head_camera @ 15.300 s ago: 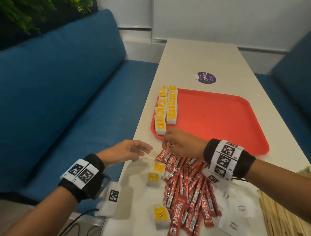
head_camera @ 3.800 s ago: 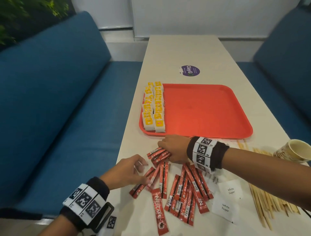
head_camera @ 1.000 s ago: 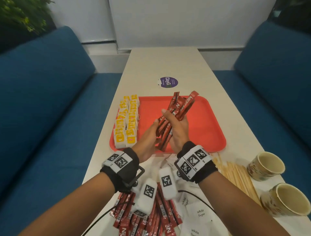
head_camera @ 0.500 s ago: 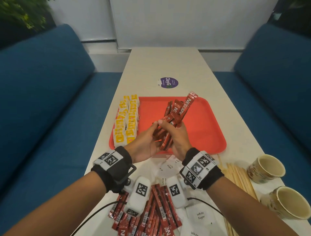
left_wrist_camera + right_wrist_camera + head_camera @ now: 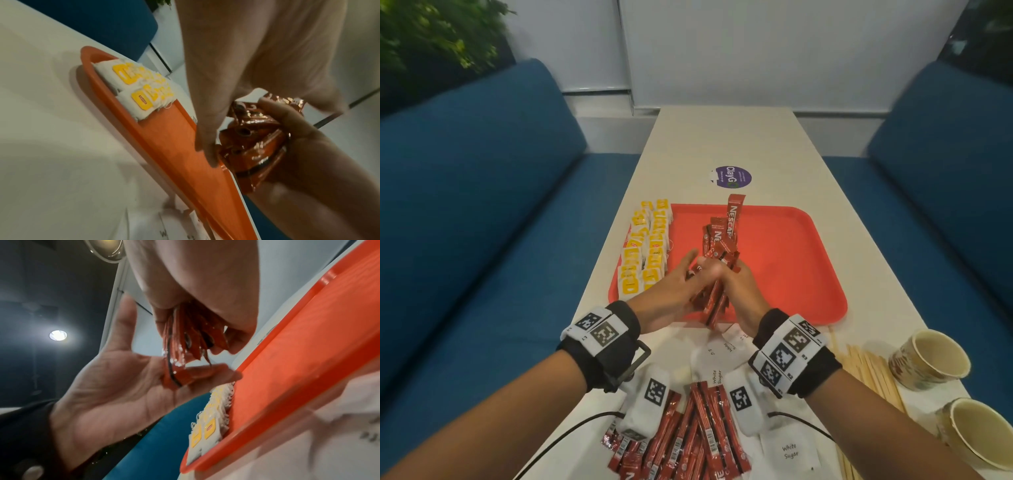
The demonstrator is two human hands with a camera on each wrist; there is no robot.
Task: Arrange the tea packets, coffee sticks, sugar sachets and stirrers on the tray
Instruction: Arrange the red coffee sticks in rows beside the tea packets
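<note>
Coffee sticks squared up over the tray

Above the red tray (image 5: pixel 791 267), near its front edge, the right hand (image 5: pixel 739 291) curled round a bundle of coffee sticks (image 5: pixel 719 253), standing almost upright; the left hand (image 5: pixel 671 291), fingers straight, pressed flat against the bundle's side. Light, thin and glossy, the sticks probably slide and fan easily, so a mid-length grip suited them best.

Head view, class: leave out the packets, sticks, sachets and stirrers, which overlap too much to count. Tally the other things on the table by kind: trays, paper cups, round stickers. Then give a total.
Red tray: 1
Paper cups: 2
Purple round sticker: 1
Total: 4
</note>
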